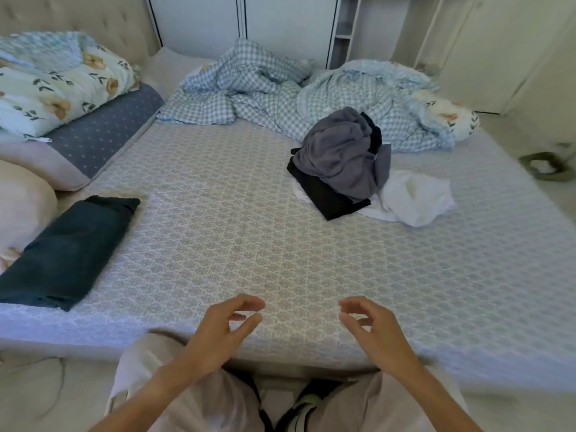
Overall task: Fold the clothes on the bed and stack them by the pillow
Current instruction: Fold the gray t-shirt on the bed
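- I see one folded dark teal garment [67, 252] far out to the left of my left hand [223, 330], lying beside the pale pillow [21, 202].
- The unfolded pile [343, 160], grey over black and white, sits well beyond my right hand [371, 330].
- Both hands hover over the bed [218, 213] edge, fingers loosely curled, holding nothing.
- Past the pile, a checked duvet [258, 92] lies rumpled; its far end looks blurred.

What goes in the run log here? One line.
left hand: open, empty | right hand: open, empty | folded dark garment: beside pillow | clothes pile: unfolded
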